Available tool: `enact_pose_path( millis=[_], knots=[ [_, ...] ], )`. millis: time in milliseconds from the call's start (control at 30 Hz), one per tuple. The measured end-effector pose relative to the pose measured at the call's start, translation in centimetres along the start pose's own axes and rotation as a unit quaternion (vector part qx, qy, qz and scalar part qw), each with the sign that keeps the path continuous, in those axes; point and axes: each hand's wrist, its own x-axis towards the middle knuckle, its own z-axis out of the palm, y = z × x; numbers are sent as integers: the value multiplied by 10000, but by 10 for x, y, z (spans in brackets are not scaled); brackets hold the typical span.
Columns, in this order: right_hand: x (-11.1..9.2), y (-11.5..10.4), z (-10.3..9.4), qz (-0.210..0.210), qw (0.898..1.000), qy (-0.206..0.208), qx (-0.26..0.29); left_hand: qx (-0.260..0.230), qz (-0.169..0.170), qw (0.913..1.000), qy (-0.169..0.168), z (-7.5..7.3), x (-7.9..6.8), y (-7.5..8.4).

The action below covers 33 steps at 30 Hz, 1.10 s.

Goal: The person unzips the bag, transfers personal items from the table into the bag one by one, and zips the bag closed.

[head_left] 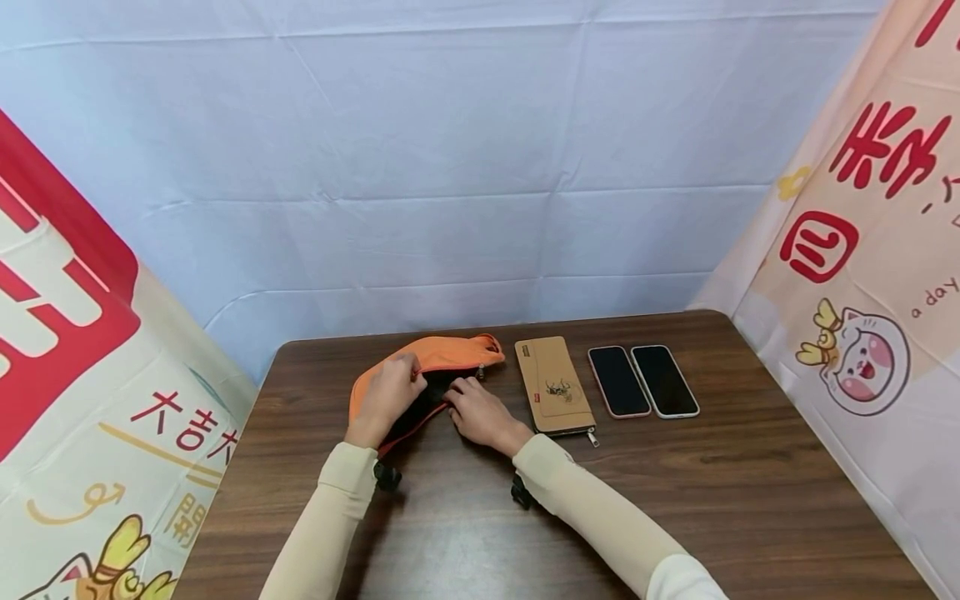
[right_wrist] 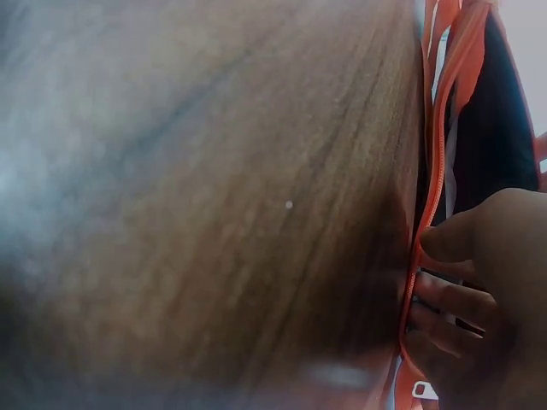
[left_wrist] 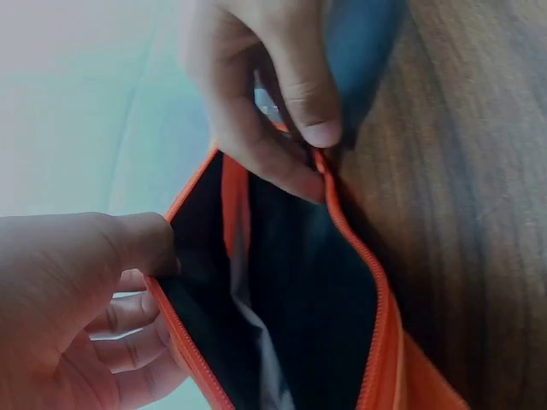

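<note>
An orange zip pouch (head_left: 438,354) lies on the brown wooden table (head_left: 675,500), its mouth pulled open onto a black lining (left_wrist: 299,290). My left hand (head_left: 405,379) grips the pouch's far edge, with thumb and fingers curled round it (left_wrist: 149,282). Opposite it, my right hand (head_left: 461,396) pinches the near zipper edge (left_wrist: 303,158). In the right wrist view the orange zipper (right_wrist: 434,196) runs along the table, and my right hand's fingers (right_wrist: 440,295) are curled on it. The pouch's inside is mostly dark.
A tan wallet (head_left: 555,385) lies just right of the pouch, its zipper pull toward me. Two dark-screened phones (head_left: 618,381) (head_left: 664,380) lie side by side further right. Printed cloth hangs on both sides, and a white sheet (head_left: 450,167) covers the back.
</note>
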Motion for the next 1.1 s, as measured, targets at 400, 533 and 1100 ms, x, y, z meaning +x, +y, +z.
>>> enact_pose_path(
  millis=[400, 533, 1100],
  knots=[
    [2, 2, -1, 29, 10000, -48, -65, -173, 25, 9994, 294, -20, 5, 3],
    [2, 3, 0, 43, 9999, -101, -132, -243, 54, 9989, 396, -25, 6, 4],
    [3, 3, 0, 144, 9996, -190, -161, -487, -124, 9976, 478, -38, 9, 6]
  ],
)
